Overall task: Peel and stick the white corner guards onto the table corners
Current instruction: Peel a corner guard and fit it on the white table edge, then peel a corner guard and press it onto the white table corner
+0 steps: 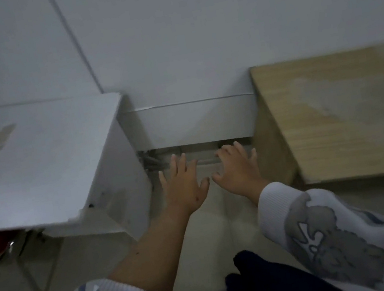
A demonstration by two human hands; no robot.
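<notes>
A: What are the hands doing, closest in?

B: Both are reaching forward and down into the gap between two tables. The left hand is spreading its fingers straight, holding nothing. The right hand is doing the same, its fingers loose and empty, a patterned sleeve covering that arm.

A: And the white corner guards?

B: They are not showing anywhere in this view, neither in a hand nor on a corner, so I cannot say which way they lie from the fingers. By my reading, peeling is not yet under way.

A: Which corner is nearer, then?

B: The white table is sitting to the left, its near corner chipped and bare, close beside the left hand. The wooden table is sitting to the right, its near corner just beside the right wrist. Each hand is nearer its own side.

A: Beyond that?

B: The hands are hovering over a pale tiled floor, with what looks like a dark slot at the foot of the grey wall behind. A chair leg is showing under the white table. The room is dim and the picture slightly blurred.
</notes>
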